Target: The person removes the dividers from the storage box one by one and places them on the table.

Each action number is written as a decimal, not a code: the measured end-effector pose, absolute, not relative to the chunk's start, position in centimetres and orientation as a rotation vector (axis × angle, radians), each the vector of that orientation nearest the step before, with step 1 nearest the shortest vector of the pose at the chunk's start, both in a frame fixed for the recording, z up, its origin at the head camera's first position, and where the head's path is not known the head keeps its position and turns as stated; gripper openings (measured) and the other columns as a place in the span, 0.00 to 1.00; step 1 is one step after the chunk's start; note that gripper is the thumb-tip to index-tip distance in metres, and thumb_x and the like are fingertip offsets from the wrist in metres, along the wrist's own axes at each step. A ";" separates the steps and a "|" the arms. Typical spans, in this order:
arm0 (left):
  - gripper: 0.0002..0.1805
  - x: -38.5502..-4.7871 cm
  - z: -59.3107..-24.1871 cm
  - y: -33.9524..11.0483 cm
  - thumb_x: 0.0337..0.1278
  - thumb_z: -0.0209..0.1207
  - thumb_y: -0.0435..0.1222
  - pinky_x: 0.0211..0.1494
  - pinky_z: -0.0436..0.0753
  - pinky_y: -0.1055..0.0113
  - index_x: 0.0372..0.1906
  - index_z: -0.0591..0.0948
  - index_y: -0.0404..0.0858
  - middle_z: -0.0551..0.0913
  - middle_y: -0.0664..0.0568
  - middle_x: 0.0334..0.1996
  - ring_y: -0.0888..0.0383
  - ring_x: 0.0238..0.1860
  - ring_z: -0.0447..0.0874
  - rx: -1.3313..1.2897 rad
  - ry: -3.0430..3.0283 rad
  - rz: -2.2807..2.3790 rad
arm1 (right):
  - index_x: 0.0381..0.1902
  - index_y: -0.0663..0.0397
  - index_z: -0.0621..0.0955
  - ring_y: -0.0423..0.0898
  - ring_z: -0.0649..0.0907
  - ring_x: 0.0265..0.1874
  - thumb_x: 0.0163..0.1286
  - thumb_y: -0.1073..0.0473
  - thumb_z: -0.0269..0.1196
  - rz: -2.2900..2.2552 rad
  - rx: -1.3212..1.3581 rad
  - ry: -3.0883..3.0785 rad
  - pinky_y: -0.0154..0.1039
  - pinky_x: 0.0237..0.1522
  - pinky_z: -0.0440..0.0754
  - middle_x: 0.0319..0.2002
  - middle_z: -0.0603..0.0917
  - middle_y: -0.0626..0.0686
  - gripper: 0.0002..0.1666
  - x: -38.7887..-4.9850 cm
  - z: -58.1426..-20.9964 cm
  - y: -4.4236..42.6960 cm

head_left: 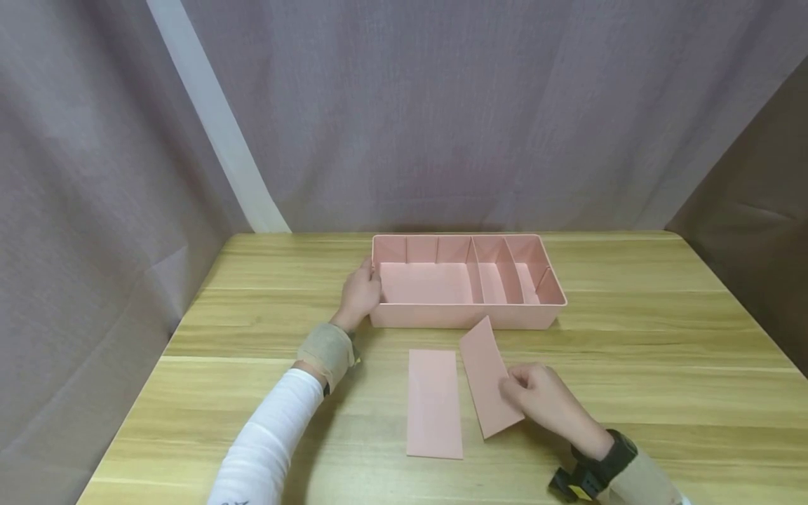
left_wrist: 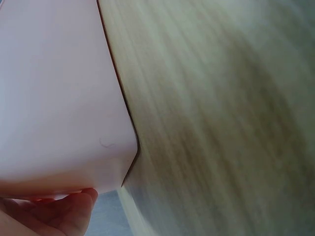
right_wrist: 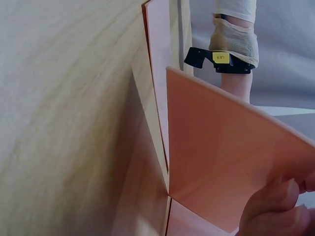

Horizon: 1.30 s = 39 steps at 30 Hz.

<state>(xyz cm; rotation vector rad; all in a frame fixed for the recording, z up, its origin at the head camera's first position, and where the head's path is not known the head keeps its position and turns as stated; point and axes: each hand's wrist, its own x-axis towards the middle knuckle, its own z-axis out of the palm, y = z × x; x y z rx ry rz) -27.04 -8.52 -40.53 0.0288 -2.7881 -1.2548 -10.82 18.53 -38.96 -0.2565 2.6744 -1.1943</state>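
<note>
A pink storage box stands on the table, with upright dividers splitting off narrow sections toward its right end. My left hand grips the wall at the box's left end; in the left wrist view, curled fingers show against that wall. The right hand pinches a flat pink divider panel by its right edge. That panel is tilted up from the table in the right wrist view, its lower edge near the tabletop. Left of it, a second pink panel lies flat in front of the box.
The wooden table extends on both sides of the box. A grey curtain hangs behind it, and more fabric hangs along the left and right sides. A strapped device sits on the right wrist.
</note>
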 end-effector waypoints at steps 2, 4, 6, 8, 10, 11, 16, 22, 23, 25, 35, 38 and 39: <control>0.21 -27.0 -40.5 -8.5 0.64 0.38 0.37 0.50 0.74 0.53 0.60 0.65 0.38 0.76 0.41 0.50 0.46 0.47 0.76 0.027 -2.789 -1.252 | 0.09 0.53 0.60 0.34 0.60 0.09 0.59 0.65 0.52 -1.189 -0.256 2.667 0.27 0.12 0.57 0.09 0.60 0.43 0.20 -10.8 -39.0 18.6; 0.20 -27.0 -40.5 -8.5 0.64 0.38 0.37 0.50 0.74 0.53 0.59 0.66 0.38 0.77 0.41 0.50 0.46 0.46 0.77 0.027 -2.788 -1.247 | 0.09 0.53 0.60 0.34 0.59 0.09 0.59 0.65 0.52 -1.189 -0.261 2.656 0.27 0.12 0.56 0.09 0.60 0.43 0.21 -10.8 -39.1 18.6; 0.20 -27.0 -40.5 -8.5 0.64 0.38 0.37 0.48 0.75 0.53 0.59 0.66 0.37 0.77 0.40 0.49 0.46 0.45 0.77 0.021 -2.789 -1.241 | 0.09 0.53 0.60 0.34 0.59 0.08 0.59 0.64 0.52 -1.187 -0.264 2.643 0.27 0.11 0.56 0.09 0.60 0.43 0.21 -10.8 -39.2 18.7; 0.20 -26.9 -40.5 -8.5 0.64 0.38 0.37 0.48 0.75 0.53 0.58 0.67 0.37 0.78 0.40 0.48 0.46 0.44 0.78 0.019 -2.786 -1.235 | 0.09 0.53 0.60 0.34 0.59 0.08 0.60 0.64 0.52 -1.184 -0.275 2.629 0.27 0.11 0.55 0.09 0.60 0.43 0.21 -10.8 -39.3 18.8; 0.20 -26.9 -40.5 -8.5 0.64 0.38 0.36 0.48 0.75 0.53 0.58 0.67 0.37 0.78 0.40 0.48 0.46 0.44 0.78 0.018 -2.787 -1.230 | 0.10 0.53 0.60 0.34 0.59 0.08 0.60 0.63 0.51 -1.179 -0.281 2.617 0.27 0.11 0.55 0.09 0.60 0.43 0.21 -10.8 -39.3 18.9; 0.20 -26.9 -40.5 -8.5 0.64 0.38 0.36 0.48 0.75 0.53 0.58 0.66 0.37 0.77 0.40 0.48 0.46 0.45 0.77 0.017 -2.787 -1.228 | 0.10 0.53 0.60 0.34 0.59 0.08 0.60 0.63 0.51 -1.175 -0.285 2.613 0.27 0.11 0.55 0.09 0.60 0.43 0.21 -10.8 -39.4 18.9; 0.20 -26.9 -40.6 -8.6 0.64 0.38 0.37 0.49 0.74 0.52 0.58 0.67 0.36 0.77 0.39 0.49 0.45 0.46 0.77 0.013 -2.792 -1.211 | 0.10 0.52 0.61 0.35 0.59 0.08 0.61 0.62 0.50 -1.152 -0.263 2.587 0.27 0.11 0.56 0.08 0.61 0.44 0.20 -10.9 -39.7 18.9; 0.19 -26.9 -40.7 -8.5 0.64 0.38 0.37 0.48 0.75 0.52 0.56 0.68 0.36 0.78 0.39 0.47 0.45 0.44 0.78 0.010 -2.789 -1.204 | 0.11 0.53 0.62 0.36 0.60 0.08 0.62 0.61 0.50 -1.158 -0.284 2.542 0.28 0.11 0.56 0.08 0.62 0.44 0.20 -10.9 -39.7 19.1; 0.19 -26.9 -40.7 -8.5 0.64 0.38 0.37 0.48 0.75 0.52 0.56 0.68 0.36 0.78 0.39 0.47 0.45 0.44 0.78 0.009 -2.787 -1.207 | 0.11 0.53 0.63 0.36 0.59 0.08 0.62 0.61 0.50 -1.163 -0.282 2.528 0.28 0.11 0.56 0.08 0.62 0.44 0.20 -10.9 -39.7 19.1; 0.19 -26.9 -40.6 -8.5 0.64 0.39 0.36 0.48 0.75 0.52 0.56 0.68 0.35 0.78 0.39 0.47 0.45 0.43 0.78 0.010 -2.785 -1.212 | 0.11 0.53 0.63 0.36 0.59 0.08 0.63 0.60 0.50 -1.164 -0.278 2.508 0.28 0.11 0.56 0.08 0.63 0.44 0.20 -10.9 -39.8 19.2; 0.20 -26.9 -40.5 -8.5 0.64 0.38 0.36 0.46 0.75 0.54 0.58 0.66 0.36 0.78 0.40 0.47 0.47 0.42 0.77 0.019 -2.793 -1.236 | 0.10 0.54 0.65 0.38 0.61 0.09 0.61 0.60 0.51 -1.158 -0.216 2.494 0.29 0.12 0.58 0.09 0.64 0.45 0.20 -10.8 -40.0 19.2; 0.20 -27.0 -40.5 -8.5 0.64 0.38 0.37 0.48 0.75 0.54 0.58 0.66 0.36 0.77 0.40 0.48 0.47 0.42 0.77 0.022 -2.791 -1.237 | 0.10 0.54 0.65 0.38 0.62 0.09 0.61 0.60 0.51 -1.152 -0.201 2.492 0.29 0.12 0.58 0.08 0.64 0.45 0.20 -10.9 -40.1 19.2; 0.20 -27.0 -40.5 -8.5 0.64 0.38 0.37 0.48 0.75 0.53 0.58 0.67 0.36 0.77 0.40 0.48 0.47 0.43 0.77 0.023 -2.791 -1.234 | 0.10 0.54 0.65 0.38 0.62 0.09 0.61 0.60 0.51 -1.146 -0.190 2.492 0.29 0.12 0.58 0.08 0.64 0.45 0.20 -10.9 -40.1 19.2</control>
